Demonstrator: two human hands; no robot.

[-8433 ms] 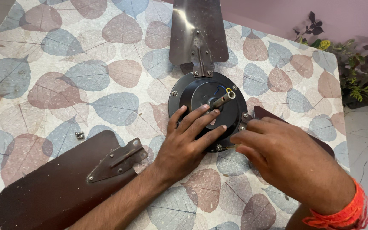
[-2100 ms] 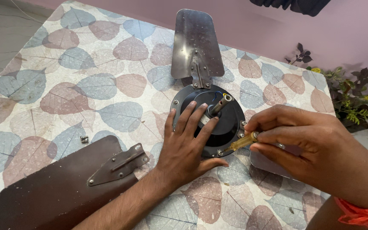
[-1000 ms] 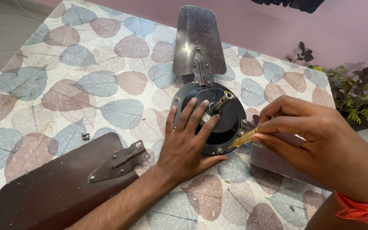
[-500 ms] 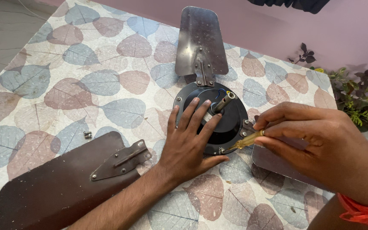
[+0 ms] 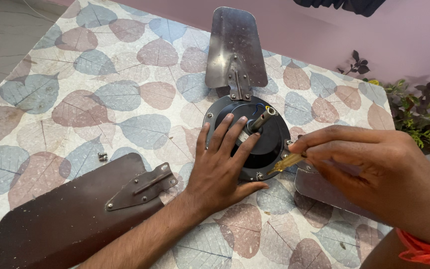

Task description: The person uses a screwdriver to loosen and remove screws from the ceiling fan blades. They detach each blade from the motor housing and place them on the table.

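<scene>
A black round ceiling fan motor lies on a leaf-patterned table, its short metal shaft pointing up. My left hand lies flat on the motor with fingers spread. My right hand grips a screwdriver with a yellow handle, its tip at the motor's lower right rim. One metal blade is fixed at the motor's far side. Another blade lies under my right hand. A brown blade with its bracket lies detached at the left.
A small loose screw rests on the table just above the brown blade. Potted plants stand beyond the table's right edge, against a pink wall. The floor shows at the top left.
My right hand has shifted slightly with the screwdriver at the motor's rim. My left hand stays pressed on the motor. The view has drifted a little.
</scene>
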